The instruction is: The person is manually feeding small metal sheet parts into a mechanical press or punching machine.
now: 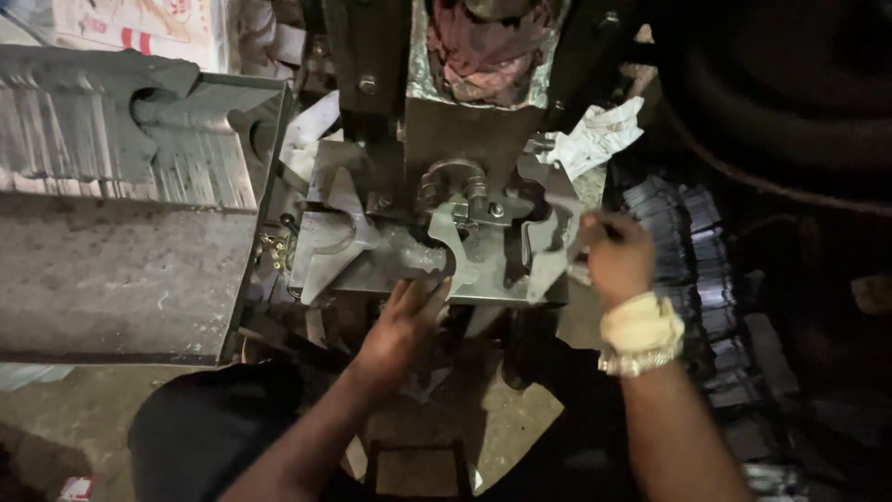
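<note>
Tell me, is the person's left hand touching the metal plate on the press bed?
Touching: the head view shows the left hand with fingers resting on the metal plate's front edge.

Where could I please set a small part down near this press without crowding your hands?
The flat grey tray floor, below the stacked metal blanks, is bare. The die plate is crowded: the left hand touches its front edge, the right hand its right side. Stamped pieces pile up further right.

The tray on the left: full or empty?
Partly full. The tray holds a row of stamped metal pieces at its far end; its near floor is bare.
</note>
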